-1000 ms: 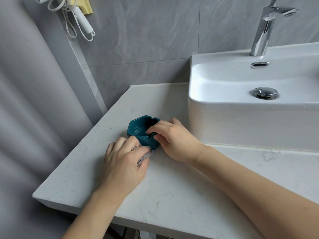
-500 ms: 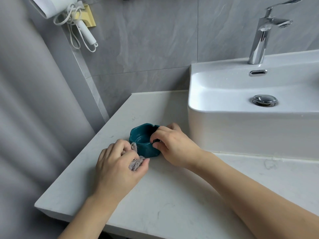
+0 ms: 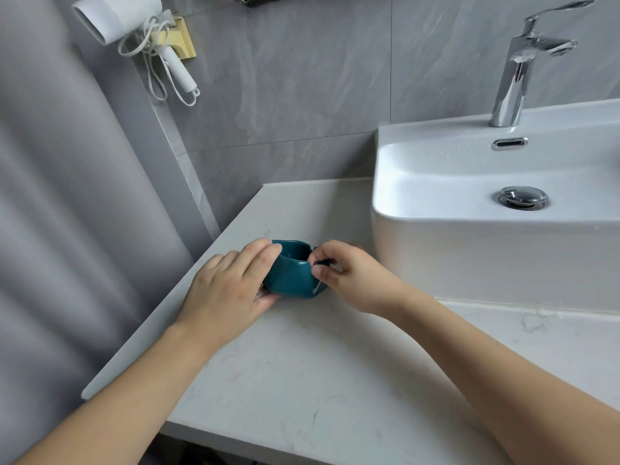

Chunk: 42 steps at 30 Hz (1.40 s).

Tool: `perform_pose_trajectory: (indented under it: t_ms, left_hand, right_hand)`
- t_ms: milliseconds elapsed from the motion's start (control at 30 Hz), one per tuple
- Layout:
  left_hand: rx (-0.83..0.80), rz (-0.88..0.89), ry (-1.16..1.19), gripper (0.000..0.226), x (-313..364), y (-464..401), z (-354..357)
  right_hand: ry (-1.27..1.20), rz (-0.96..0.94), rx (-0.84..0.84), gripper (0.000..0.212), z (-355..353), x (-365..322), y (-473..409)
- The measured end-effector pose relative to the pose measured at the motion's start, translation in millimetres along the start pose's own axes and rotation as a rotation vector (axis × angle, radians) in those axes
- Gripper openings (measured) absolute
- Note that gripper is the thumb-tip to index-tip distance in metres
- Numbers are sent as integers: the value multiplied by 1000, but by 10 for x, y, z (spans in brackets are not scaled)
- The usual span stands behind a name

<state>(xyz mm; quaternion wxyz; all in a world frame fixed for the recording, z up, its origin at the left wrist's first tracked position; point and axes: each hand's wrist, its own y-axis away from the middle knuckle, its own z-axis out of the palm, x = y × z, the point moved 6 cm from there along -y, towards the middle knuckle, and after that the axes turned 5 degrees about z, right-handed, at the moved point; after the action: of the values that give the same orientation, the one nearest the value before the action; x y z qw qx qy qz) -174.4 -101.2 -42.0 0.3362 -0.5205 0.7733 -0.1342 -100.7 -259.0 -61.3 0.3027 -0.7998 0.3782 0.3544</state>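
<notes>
While my flat left hand (image 3: 228, 290) is pressing the cloth (image 3: 260, 293), my right hand (image 3: 349, 280) is pinching the rim of the likely slick, brittle ashtray (image 3: 292, 276).

Right hand (image 3: 352, 280) pinches the teal dish (image 3: 291, 279) rim; left hand (image 3: 224, 290) presses its side on the countertop (image 3: 318, 380)
</notes>
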Motion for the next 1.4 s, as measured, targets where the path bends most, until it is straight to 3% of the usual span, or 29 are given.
perform_pose_trajectory:
  t_ms: [167,233,333,433,500,800,1033,1133,1400]
  left_hand:
    - [-46,57,42,51,-108,-212,-136]
    - [-121,-3,124,48,-159,-293,-205]
    - [-315,-249,424,45,-321,-364,-210]
    - [-500,-343,921,40,-319,-420,-120]
    - [-644,-395,1111,35,-300,-420,-46]
    - [-949,-613,1156,26,-275,-328,165]
    - [-1111,-689,1181,30,-196,-330,372]
    - [-1121,-691,1176,39,-177,-370,410]
    - [-1028,-613,1081,44,-167,-381,471]
  right_hand:
    - [-115,-18,26,12,-25,44,32]
    - [-75,-84,4,42,-2,64,96]
    - [-38,-120,-41,78,63,82,198]
    - [-224,-82,38,63,-12,51,260]
    - [-285,-28,113,44,-86,18,307]
    - [-302,131,251,20,-97,27,341]
    - [-175,250,254,19,-83,159,267]
    - [-109,284,268,30,-93,213,225]
    - [109,343,306,32,-87,156,207]
